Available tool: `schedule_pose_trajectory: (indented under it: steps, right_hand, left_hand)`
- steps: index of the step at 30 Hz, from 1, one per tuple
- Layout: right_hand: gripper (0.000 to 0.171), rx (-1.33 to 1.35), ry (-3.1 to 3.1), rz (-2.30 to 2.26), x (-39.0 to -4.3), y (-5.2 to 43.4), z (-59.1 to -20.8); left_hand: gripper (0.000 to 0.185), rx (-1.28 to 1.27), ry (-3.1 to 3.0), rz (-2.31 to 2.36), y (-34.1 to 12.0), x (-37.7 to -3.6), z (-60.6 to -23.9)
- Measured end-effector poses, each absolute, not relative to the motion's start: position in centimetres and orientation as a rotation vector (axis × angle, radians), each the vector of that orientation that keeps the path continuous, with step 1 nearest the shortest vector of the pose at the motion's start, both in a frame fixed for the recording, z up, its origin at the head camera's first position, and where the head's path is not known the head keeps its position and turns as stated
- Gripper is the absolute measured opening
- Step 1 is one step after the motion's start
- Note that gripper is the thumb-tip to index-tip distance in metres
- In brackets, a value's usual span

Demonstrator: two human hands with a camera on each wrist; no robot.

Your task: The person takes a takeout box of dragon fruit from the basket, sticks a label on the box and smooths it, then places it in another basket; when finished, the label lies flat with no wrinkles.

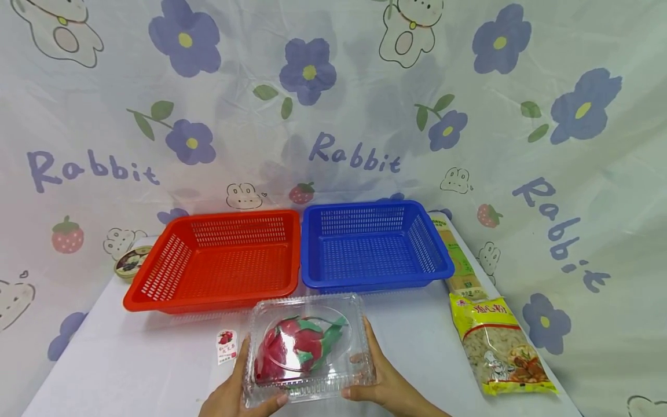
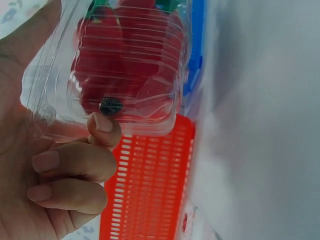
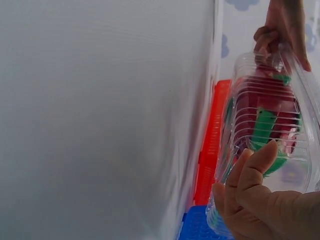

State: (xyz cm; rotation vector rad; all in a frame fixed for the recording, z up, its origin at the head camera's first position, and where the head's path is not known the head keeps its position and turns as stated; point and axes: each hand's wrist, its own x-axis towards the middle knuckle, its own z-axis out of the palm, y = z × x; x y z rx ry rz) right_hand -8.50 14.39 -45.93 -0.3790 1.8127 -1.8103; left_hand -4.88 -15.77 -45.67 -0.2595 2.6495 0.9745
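Note:
A clear plastic clamshell box (image 1: 307,347) holds a red dragon fruit with green tips (image 1: 297,344). My left hand (image 1: 237,388) grips the box's left side, thumb on top and fingers curled beneath. My right hand (image 1: 383,379) grips its right side. The box is held just above the white table's near edge, in front of the two baskets. In the left wrist view my left hand (image 2: 60,170) curls under the box (image 2: 120,65). In the right wrist view the fingers of my right hand (image 3: 260,195) press against the box (image 3: 265,120), and my left hand (image 3: 282,27) shows on its far side.
A red basket (image 1: 156,289) and a blue basket (image 1: 438,255) stand side by side behind the box, both with nothing in them. A yellow food packet (image 1: 497,344) and a long pack (image 1: 458,260) lie at the right. A small tin (image 1: 130,262) sits far left; a label (image 1: 226,346) lies beside the box.

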Motion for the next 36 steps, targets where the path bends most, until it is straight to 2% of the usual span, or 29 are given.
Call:
schedule_pose_trajectory:
  steps: [22, 36]
  right_hand:
    - [0.122, -0.377, 1.866, -1.76, -8.6, 14.5, -47.3]
    - [0.124, -0.396, 1.924, -1.719, -8.9, 14.5, -47.5]
  left_hand:
    - [0.132, -0.258, 2.596, 0.996, -15.9, -5.2, -47.3]
    - [0.128, -0.267, 2.622, 0.96, -15.8, -5.6, -47.9]
